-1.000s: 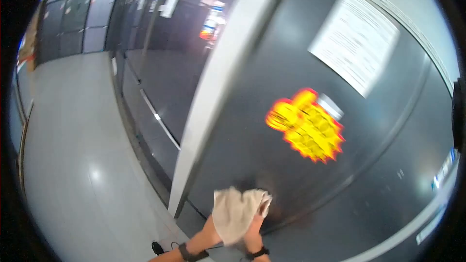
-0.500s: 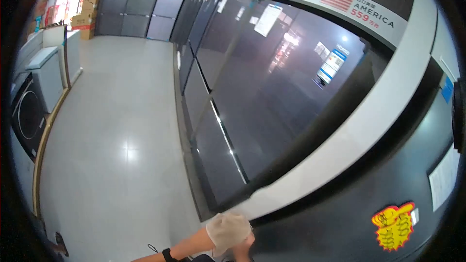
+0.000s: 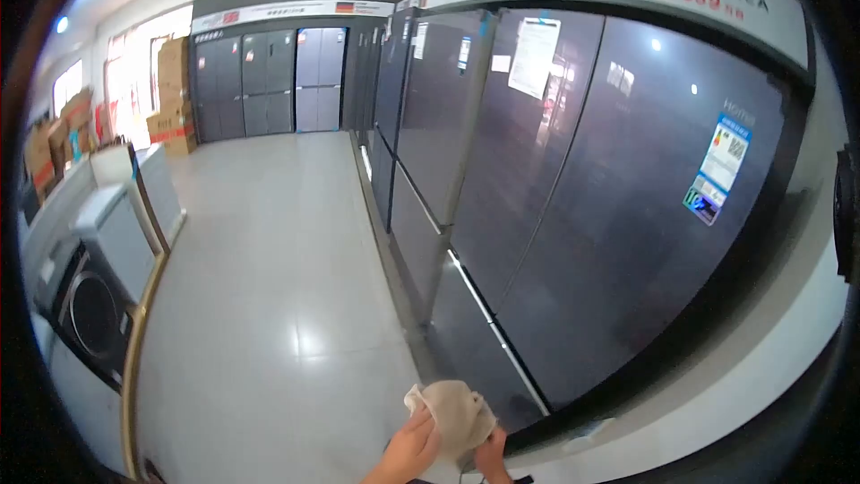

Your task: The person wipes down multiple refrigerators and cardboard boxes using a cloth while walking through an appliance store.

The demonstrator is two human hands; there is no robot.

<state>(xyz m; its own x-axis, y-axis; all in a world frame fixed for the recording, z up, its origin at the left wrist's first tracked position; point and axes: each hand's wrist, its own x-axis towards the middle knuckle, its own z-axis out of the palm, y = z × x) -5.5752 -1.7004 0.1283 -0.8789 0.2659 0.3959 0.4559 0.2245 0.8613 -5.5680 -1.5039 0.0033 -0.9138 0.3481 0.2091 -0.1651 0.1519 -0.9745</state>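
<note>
A beige cloth (image 3: pixel 455 414) is bunched up between my two hands at the bottom centre. My left hand (image 3: pixel 415 445) grips its left side, with the fingers pressed against the fabric. At the cloth's lower right edge, my right hand (image 3: pixel 491 450) is closed on it; part of that hand is hidden behind the cloth. Beyond the hands stands a dark, glossy refrigerator (image 3: pixel 627 179) with a label (image 3: pixel 719 161) on its right door and a white paper sheet (image 3: pixel 535 57) on the left one.
More refrigerators (image 3: pixel 268 81) line the back wall. A pale tiled floor (image 3: pixel 269 260) runs along the left of the dark row. At the far left are a washing machine (image 3: pixel 93 314), a white chest unit (image 3: pixel 118 237) and stacked cardboard boxes (image 3: pixel 172 125). A white panel (image 3: pixel 627 430) curves along the lower right.
The view has swung left and up, away from the dark door with the yellow sticker, which is out of sight. Both hands still hold the cloth, now bunched more tightly.
</note>
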